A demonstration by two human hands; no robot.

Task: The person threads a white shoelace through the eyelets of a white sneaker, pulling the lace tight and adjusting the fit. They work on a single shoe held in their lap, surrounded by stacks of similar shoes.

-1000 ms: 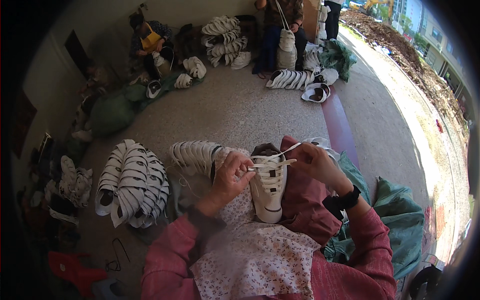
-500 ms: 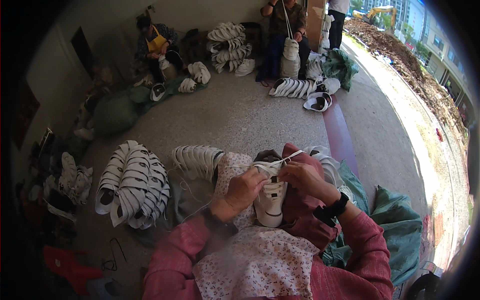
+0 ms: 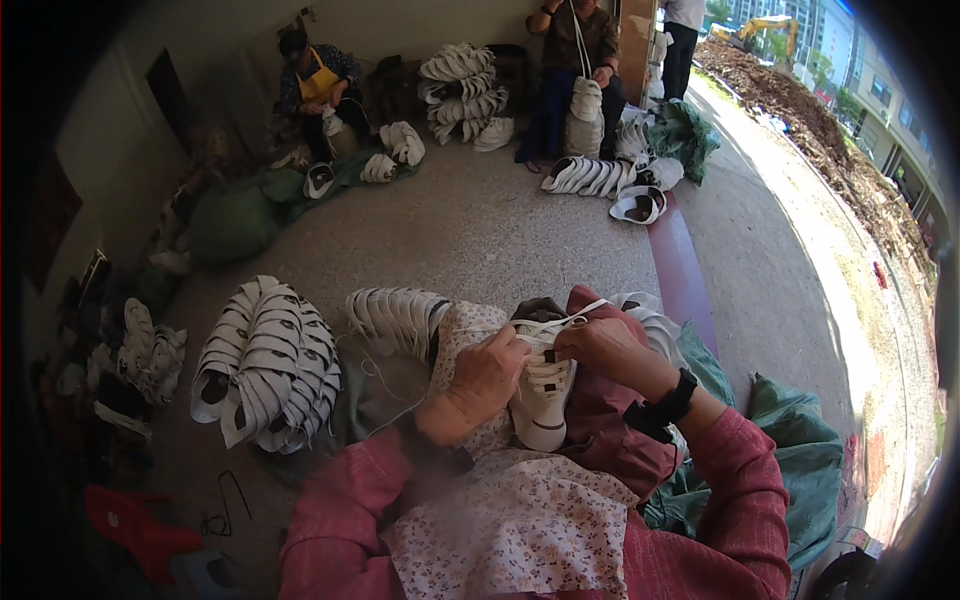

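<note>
- Both hands had drawn closer together over the shoe since a second earlier, when the right one was raised higher with the lace pulled out; the head had also tipped, bringing the lap nearer the middle of the view.
- Left hand (image 3: 487, 375) was closed around the side of the white sneaker (image 3: 541, 400), which stood toe-down on the lap, resting on the floral apron (image 3: 510, 530).
- Right hand (image 3: 600, 347) pinched the flat white lace (image 3: 560, 323) narrowly at the top eyelets, the lace running taut across the tongue.
- Judged from this, the lacing was near the upper rows; the next pull would call for a steady hold on the shoe and an even draw through the eyelet.
- Smooth, stiff uppers with dark trim showed on the sneaker and on the fanned stack of white shoes (image 3: 265, 365) on the concrete floor (image 3: 480, 235) to the left.
- Soft green sacks (image 3: 790, 450) lay at the right.
</note>
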